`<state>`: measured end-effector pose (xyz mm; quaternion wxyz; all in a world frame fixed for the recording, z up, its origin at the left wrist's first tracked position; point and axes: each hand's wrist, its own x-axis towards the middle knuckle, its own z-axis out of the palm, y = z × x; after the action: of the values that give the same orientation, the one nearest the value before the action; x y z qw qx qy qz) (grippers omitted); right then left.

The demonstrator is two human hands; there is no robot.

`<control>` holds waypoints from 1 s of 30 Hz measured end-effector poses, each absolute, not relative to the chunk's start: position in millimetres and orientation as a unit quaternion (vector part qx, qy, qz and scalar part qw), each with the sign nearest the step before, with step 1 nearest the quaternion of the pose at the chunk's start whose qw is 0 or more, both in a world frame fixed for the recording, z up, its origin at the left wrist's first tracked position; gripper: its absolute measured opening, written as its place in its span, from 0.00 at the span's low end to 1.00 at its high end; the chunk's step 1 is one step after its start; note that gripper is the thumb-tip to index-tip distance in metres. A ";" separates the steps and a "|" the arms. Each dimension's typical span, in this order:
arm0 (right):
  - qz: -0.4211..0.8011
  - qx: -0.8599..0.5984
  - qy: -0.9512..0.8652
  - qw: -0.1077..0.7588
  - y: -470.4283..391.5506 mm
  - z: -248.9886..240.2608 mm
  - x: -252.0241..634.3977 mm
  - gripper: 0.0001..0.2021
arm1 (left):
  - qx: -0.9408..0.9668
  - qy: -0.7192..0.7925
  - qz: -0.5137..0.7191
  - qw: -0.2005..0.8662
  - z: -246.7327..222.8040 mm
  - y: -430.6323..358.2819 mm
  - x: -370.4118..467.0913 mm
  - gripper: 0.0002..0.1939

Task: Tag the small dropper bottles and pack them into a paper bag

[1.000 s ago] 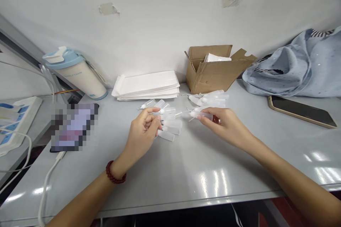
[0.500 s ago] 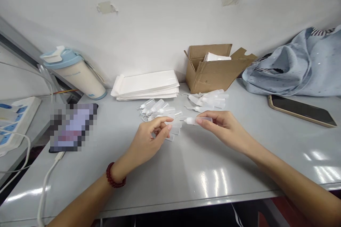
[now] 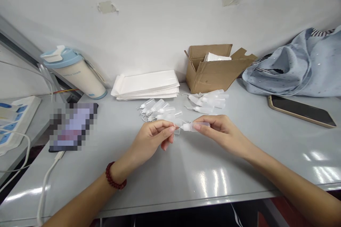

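A small clear bottle [image 3: 189,127] with a thin needle tip pointing left is held between the thumb and fingers of my right hand [image 3: 222,130]. My left hand [image 3: 157,133], with a red bead bracelet [image 3: 115,177] at the wrist, pinches at the needle tip; what lies between its fingertips is too small to make out. Behind my left hand lie several similar bottles [image 3: 157,105] on the grey table [image 3: 170,188], some partly hidden by the fingers. Another group of bottles [image 3: 209,103] lies beyond my right hand.
A stack of white packets [image 3: 146,83] and an open cardboard box [image 3: 215,74] stand against the wall. At left are a tumbler [image 3: 80,74], a phone with a cable [image 3: 74,127] and a power strip [image 3: 18,120]. At right are a phone [image 3: 302,110] and blue cloth [image 3: 293,64].
My left hand has moved right and closed its fingertips at the needle tip. The bottle in my right hand has shifted slightly down and left.
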<state>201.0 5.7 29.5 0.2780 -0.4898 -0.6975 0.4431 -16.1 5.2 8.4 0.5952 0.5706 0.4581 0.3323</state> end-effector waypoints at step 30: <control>0.398 -0.480 -0.736 0.263 1.9 24.2 196.2 0.16 | 0.530 0.448 0.356 0.625 4.8 4.4 -15.2 0.11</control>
<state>196.2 1.9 24.2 0.2631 -0.4802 -0.7363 0.3975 -15.2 4.4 4.8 0.6254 0.5302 0.4483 0.3561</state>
